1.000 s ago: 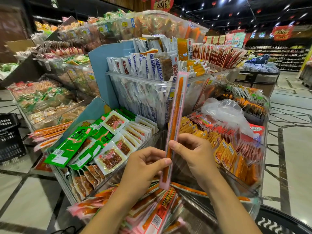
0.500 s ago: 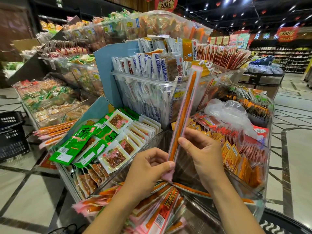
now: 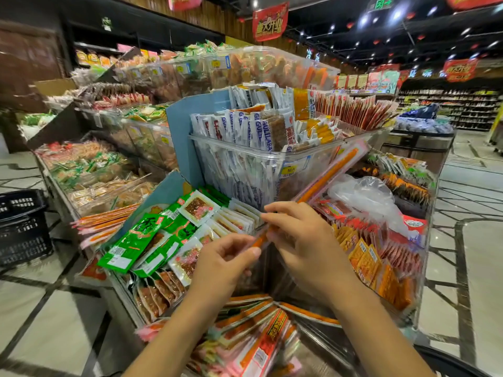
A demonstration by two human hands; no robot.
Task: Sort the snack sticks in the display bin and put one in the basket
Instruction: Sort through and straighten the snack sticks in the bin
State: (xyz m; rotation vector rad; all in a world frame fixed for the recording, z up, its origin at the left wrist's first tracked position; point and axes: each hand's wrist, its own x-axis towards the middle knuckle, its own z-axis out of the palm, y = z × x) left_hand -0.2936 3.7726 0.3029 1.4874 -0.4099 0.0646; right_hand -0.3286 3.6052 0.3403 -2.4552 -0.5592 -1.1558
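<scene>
Orange in a clear, pink-edged wrapper, the snack stick [image 3: 325, 183] slants up to the right above the bins. The left hand [image 3: 223, 265] pinches its low end and the right hand [image 3: 307, 240] pinches it just above. One hand holding nearer the middle would probably stop the long free end whipping or snagging. Its far tip crosses the corner of the clear bin [image 3: 245, 146] of white packets; I cannot tell whether they touch. Other sticks [image 3: 253, 333] lie heaped in the near display bin [image 3: 313, 336]. Open floor on the left leads to the black basket [image 3: 24, 227], well apart.
</scene>
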